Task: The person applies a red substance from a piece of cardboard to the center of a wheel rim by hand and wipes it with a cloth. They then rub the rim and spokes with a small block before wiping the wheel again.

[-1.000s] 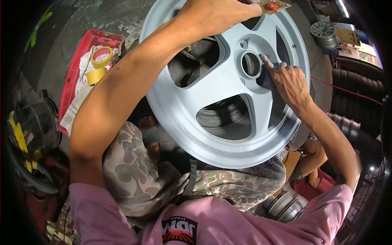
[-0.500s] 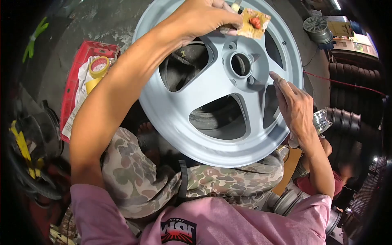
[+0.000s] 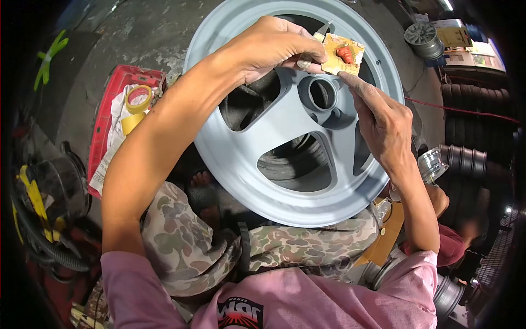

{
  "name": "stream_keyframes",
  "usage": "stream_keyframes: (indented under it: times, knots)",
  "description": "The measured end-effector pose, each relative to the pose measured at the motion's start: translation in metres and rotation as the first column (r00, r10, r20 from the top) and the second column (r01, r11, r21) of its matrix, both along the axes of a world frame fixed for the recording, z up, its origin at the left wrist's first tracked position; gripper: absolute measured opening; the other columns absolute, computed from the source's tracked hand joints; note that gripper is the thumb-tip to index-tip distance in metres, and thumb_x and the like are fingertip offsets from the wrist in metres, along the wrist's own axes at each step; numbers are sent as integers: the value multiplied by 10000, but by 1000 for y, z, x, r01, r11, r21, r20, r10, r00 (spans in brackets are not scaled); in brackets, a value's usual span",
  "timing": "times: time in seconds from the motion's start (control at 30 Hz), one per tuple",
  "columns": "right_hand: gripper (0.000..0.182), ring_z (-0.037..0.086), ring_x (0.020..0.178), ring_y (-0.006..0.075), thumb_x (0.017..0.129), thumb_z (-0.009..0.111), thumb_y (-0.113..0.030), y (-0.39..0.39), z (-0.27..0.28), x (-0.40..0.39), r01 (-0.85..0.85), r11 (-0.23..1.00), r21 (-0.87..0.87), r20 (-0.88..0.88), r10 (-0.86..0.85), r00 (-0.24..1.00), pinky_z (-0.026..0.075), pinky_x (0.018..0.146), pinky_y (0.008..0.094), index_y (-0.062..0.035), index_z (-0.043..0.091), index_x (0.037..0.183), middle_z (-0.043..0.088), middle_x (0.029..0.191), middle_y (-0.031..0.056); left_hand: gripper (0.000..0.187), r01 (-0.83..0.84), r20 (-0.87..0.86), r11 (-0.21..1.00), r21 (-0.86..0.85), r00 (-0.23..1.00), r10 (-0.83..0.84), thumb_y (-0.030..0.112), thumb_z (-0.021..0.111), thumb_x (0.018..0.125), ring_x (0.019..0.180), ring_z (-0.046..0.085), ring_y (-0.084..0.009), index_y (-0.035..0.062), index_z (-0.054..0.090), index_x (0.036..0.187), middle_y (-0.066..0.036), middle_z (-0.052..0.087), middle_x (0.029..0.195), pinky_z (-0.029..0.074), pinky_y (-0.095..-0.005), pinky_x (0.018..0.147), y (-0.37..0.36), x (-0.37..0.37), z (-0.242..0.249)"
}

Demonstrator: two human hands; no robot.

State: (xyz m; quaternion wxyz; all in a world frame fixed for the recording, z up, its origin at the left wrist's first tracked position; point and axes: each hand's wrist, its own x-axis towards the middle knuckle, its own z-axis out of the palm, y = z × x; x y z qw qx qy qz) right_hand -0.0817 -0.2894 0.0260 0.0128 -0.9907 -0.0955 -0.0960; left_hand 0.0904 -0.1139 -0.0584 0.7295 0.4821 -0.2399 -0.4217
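Observation:
A large wheel rim (image 3: 285,118) in matte pale grey lies tilted across my lap, its spokes and hub facing me. Over the upper spokes, my left hand (image 3: 282,48) pinches a small yellowish card (image 3: 332,64) between thumb and fingers. On that card sits a blob of red paste (image 3: 344,54). A small pointed blade (image 3: 326,27) sticks up beside the left fingertips; its grip is mostly hidden. My right hand (image 3: 383,118) has its index finger stretched to the card's lower edge, and the other fingers are bent. Nothing shows in it.
At left, a red tray (image 3: 104,126) holds a cloth and yellow tape rolls (image 3: 138,98). Black hose (image 3: 49,252) and a green glove-like item (image 3: 50,59) lie farther left. Other rims (image 3: 424,37) and stacked tires (image 3: 475,104) stand at right. A co-worker's maroon sleeve (image 3: 446,247) shows at lower right.
My right hand has moved up and left from the hub area to the card's lower edge. The card in my left hand has shifted slightly downward.

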Motion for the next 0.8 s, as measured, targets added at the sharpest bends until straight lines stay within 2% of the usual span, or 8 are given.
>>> stream_keyframes:
  times: [0.17, 0.23, 0.27, 0.3, 0.37, 0.4, 0.5, 0.8]
  knots:
    - [469, 650, 635, 294, 859, 701, -3, -12, -7, -2, -88, 996, 10, -1, 88, 996, 530, 589, 408, -172, 649, 1294, 656, 783, 75, 131, -35, 15, 999, -6, 999, 35, 123, 740, 915, 784, 683, -76, -7, 748, 932, -81, 731, 927, 499, -171, 689, -6, -3, 5]
    - [417, 666, 664, 313, 875, 696, -31, -19, -5, -7, -15, 997, -69, -86, 9, 996, 533, 617, 421, -165, 656, 1268, 666, 815, 85, 95, -219, 27, 975, -42, 975, 220, 2, 734, 883, 641, 640, -114, -56, 720, 809, -93, 698, 749, 481, -236, 561, -11, 1, 7]
    - [391, 685, 693, 320, 903, 665, -66, -29, -5, -10, 31, 985, -169, -157, -58, 986, 539, 640, 428, -153, 656, 1284, 677, 843, 100, 91, -266, 150, 962, -58, 951, 272, 28, 757, 858, 646, 651, -113, -42, 733, 806, -86, 707, 739, 498, -256, 569, -12, 4, 5]
    - [391, 685, 693, 320, 903, 665, -66, -39, -6, -13, 24, 985, -170, -158, -51, 986, 539, 640, 428, -153, 656, 1284, 677, 843, 100, 91, -272, 149, 960, -58, 949, 278, 28, 757, 858, 646, 651, -113, -42, 733, 806, -86, 707, 739, 498, -256, 569, -12, 3, 12]
    - [403, 691, 715, 340, 940, 627, -70, -51, -9, -17, 66, 912, -405, -254, -181, 950, 555, 645, 423, -160, 631, 1333, 704, 907, 116, 102, -345, 279, 939, -6, 901, 333, 60, 777, 826, 640, 650, -103, -34, 744, 804, -76, 715, 726, 501, -265, 569, -12, 1, 20]
    - [418, 695, 703, 307, 914, 597, -67, -51, -8, -15, 13, 897, -441, -270, -147, 951, 554, 649, 421, -86, 637, 1330, 660, 832, 117, 135, -365, 306, 929, -61, 879, 365, 88, 786, 811, 626, 626, -81, -38, 742, 792, -58, 709, 708, 483, -257, 559, -13, 2, 17]
    - [426, 695, 700, 282, 908, 588, -58, -52, -13, -5, -123, 842, -525, -299, -47, 953, 550, 636, 398, -51, 628, 1332, 649, 822, 122, 159, -358, 353, 928, -100, 860, 370, 111, 785, 813, 619, 578, -57, -31, 735, 762, -25, 677, 677, 450, -256, 544, -10, 0, 20]
    - [430, 695, 692, 245, 952, 570, -76, -55, -23, 21, -269, 619, -738, -354, -15, 935, 535, 595, 349, -21, 553, 1378, 641, 798, 105, 219, -384, 413, 922, -56, 832, 371, 148, 793, 818, 569, 504, -42, -15, 699, 706, 12, 609, 610, 388, -268, 488, -8, -1, 36]
